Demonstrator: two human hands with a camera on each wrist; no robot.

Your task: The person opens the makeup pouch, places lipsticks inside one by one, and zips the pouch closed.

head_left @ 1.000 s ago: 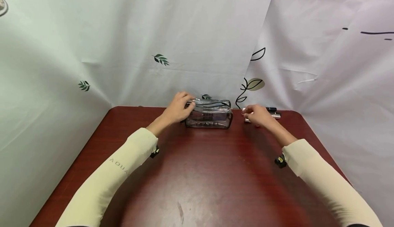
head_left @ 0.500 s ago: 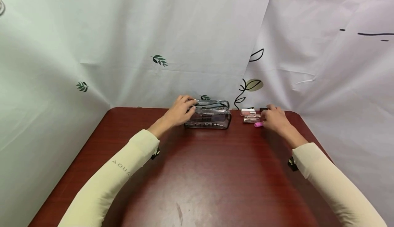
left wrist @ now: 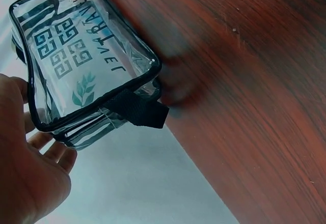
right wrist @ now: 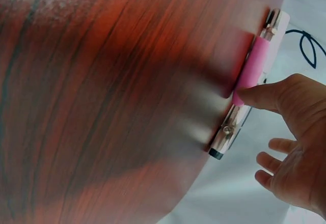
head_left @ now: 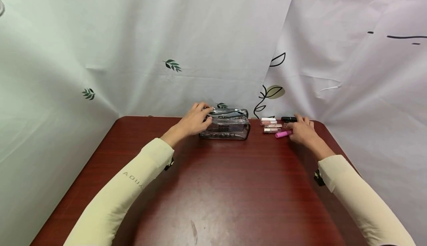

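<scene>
The clear pouch [head_left: 224,127] with black trim and "TRAVEL" lettering stands upright at the table's back. My left hand [head_left: 196,120] holds its upper left corner, thumb in front and fingers behind, as the left wrist view shows of the pouch [left wrist: 76,51]. Over the cosmetics to the right, my right hand [head_left: 303,130] reaches down with spread fingers. In the right wrist view, its thumb is at the end of a pink tube [right wrist: 252,68]. A silver tube with a black end [right wrist: 224,137] lies close by; the index finger is hidden.
Several lip gloss tubes [head_left: 272,125] lie between the pouch and my right hand, with a black tube [head_left: 288,119] behind them. The dark red table [head_left: 213,186] ends against a white printed cloth [head_left: 213,45]. A black strap [left wrist: 137,109] hangs from the pouch's side.
My right hand has moved right, away from the pouch side, over the tubes, uncovering the lip gloss and pink tube. The left hand stays on the pouch.
</scene>
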